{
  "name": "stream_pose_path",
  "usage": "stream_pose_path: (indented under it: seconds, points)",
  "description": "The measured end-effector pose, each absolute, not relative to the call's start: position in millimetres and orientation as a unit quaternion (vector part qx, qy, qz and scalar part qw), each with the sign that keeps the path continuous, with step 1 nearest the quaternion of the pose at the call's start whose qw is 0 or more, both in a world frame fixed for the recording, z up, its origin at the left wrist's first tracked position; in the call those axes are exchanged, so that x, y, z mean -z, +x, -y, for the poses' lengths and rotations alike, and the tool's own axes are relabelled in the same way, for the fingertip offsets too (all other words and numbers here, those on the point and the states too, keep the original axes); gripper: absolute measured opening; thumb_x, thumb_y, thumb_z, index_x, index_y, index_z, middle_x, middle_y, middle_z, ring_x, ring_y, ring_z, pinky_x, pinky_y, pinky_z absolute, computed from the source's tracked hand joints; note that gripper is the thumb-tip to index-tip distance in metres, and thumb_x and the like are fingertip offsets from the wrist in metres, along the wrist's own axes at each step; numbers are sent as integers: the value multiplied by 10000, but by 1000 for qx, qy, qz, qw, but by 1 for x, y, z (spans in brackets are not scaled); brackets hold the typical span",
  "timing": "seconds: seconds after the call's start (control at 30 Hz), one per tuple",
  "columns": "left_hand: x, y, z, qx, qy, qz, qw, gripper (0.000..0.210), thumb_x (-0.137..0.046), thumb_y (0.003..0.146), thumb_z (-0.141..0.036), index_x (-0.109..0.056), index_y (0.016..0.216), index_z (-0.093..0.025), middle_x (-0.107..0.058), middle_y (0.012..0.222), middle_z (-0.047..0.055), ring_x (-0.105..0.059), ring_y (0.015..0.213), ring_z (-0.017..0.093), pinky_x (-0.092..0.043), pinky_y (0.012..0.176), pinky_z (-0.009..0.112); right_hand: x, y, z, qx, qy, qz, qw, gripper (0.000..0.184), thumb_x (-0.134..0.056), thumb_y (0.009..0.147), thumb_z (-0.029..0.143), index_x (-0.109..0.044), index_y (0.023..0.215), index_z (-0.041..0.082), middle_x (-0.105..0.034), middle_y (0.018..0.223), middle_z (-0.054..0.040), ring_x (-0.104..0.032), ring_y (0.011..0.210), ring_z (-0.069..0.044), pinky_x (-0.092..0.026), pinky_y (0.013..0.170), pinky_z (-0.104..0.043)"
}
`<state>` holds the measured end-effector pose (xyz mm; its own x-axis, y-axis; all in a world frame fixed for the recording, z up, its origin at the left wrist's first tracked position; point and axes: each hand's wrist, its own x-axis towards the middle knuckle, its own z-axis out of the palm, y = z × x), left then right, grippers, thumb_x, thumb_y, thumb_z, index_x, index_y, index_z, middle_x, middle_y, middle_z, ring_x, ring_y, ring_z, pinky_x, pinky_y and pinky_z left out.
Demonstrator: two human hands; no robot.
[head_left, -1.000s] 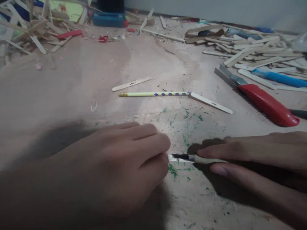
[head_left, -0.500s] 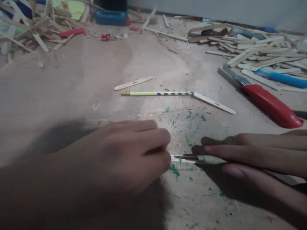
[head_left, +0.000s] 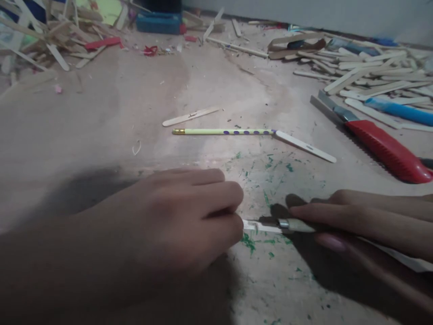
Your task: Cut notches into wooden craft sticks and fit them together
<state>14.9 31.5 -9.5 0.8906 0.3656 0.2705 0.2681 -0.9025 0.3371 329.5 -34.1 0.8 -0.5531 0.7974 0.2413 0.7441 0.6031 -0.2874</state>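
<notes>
My left hand (head_left: 189, 221) is closed, knuckles toward the right, and presses on the table. From under its fingers sticks out the end of a pale popsicle stick (head_left: 267, 229); the rest of the stick is hidden. My right hand (head_left: 365, 221) is closed around a craft knife (head_left: 299, 225) with a light handle and a metal collar. Its thin dark blade lies low over the stick, pointing left toward my left fingers. Whether the blade is cutting in cannot be told. Green shavings (head_left: 248, 243) are scattered around the stick.
Beyond my hands lie a yellow pencil (head_left: 203, 132) with purple spots and two popsicle sticks. A red-handled saw knife (head_left: 385, 149) and a blue pen (head_left: 402, 110) are at the right. Popsicle sticks are heaped back right (head_left: 368, 67) and back left (head_left: 54, 31), near a blue box (head_left: 158, 23).
The craft knife's blade has turned and shifted slightly, showing more of the stick's end. My right hand has tilted a little. The whole view has shifted slightly; my left hand keeps its hold.
</notes>
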Motion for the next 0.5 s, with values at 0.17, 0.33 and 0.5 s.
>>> stream_pose_path:
  seconds: [0.17, 0.33, 0.5]
  points:
    - [9, 15, -33, -157, 962, -156, 158, 275, -517, 1175, -174, -780, 1104, -213, -787, 1112, 43, -722, 953, 219, -584, 783, 383, -3, 330, 35, -116, -407, 894, 150, 290, -511, 1162, 340, -689, 1378, 417, -835, 936, -7, -793, 692, -217, -536, 440, -364]
    - [10, 17, -30, -170, 957, -174, 158, 347, -466, 1208, -171, -783, 1069, -194, -766, 1085, 12, -678, 946, 196, -543, 790, 388, 2, 331, 38, -98, -406, 896, 151, 291, -509, 1167, 360, -702, 1377, 421, -856, 987, 0, -803, 707, -216, -537, 429, -374]
    - [8, 20, -28, -159, 963, -156, 153, 442, -382, 1208, -129, -797, 1061, -163, -741, 1083, 48, -654, 938, 208, -535, 785, 413, 11, 332, 44, -74, -407, 893, 176, 523, -495, 1157, 298, -583, 1655, 433, -870, 1032, -12, -815, 714, -243, -535, 421, -422]
